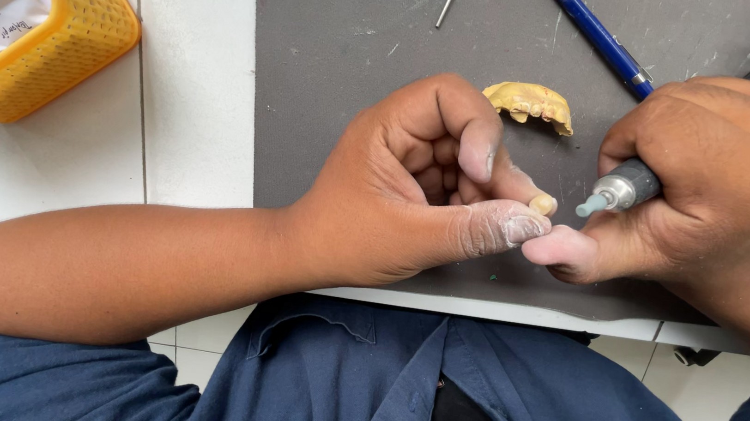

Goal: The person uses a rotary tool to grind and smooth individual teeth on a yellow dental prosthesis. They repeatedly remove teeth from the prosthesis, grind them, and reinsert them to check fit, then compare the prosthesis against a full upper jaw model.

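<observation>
Grey mat [362,70] on white worktop [194,80], scuffed. My left hand [415,182] pinched shut on small tooth-coloured piece [542,203], fingertips dusty. My right hand [712,181] closed round rotary handpiece [624,186], pale bur tip just beside piece; contact unclear. Grinding looks under way, finish not judgeable. Yellow dental cast [530,102] on mat just beyond piece. Yellow basket [60,29] far left of cast, written paper slip inside. Blue pen [598,34] right of cast.
</observation>
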